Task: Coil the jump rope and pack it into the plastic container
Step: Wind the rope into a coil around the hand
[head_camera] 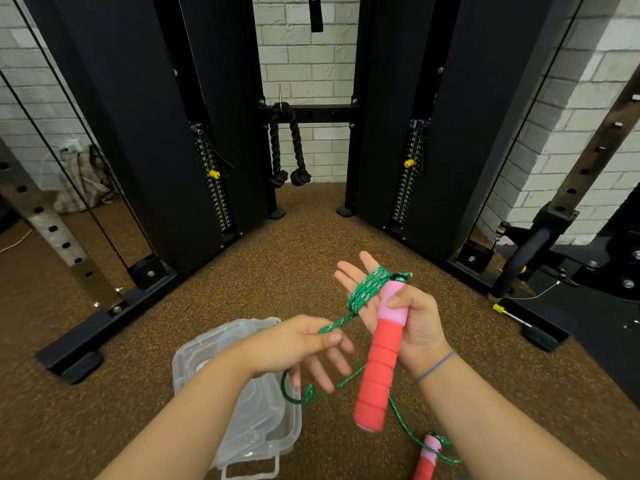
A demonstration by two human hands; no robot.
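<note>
A gym: twin weight stacks (214,188) flanking a hanging triceps rope (289,147), rubber flooring (277,265) spreading beneath white brick walls (304,67).

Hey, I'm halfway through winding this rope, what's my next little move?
Probably carry the left hand up and over the right hand for another wrap. A few loops of green rope sit there; the rest trails slack to the second handle.

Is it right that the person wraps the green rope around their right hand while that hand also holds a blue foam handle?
Not quite: the handle is red and pink, not blue. The head view shows the right hand holding it with the green rope wound around its fingers, while the left hand feeds the rope.
</note>
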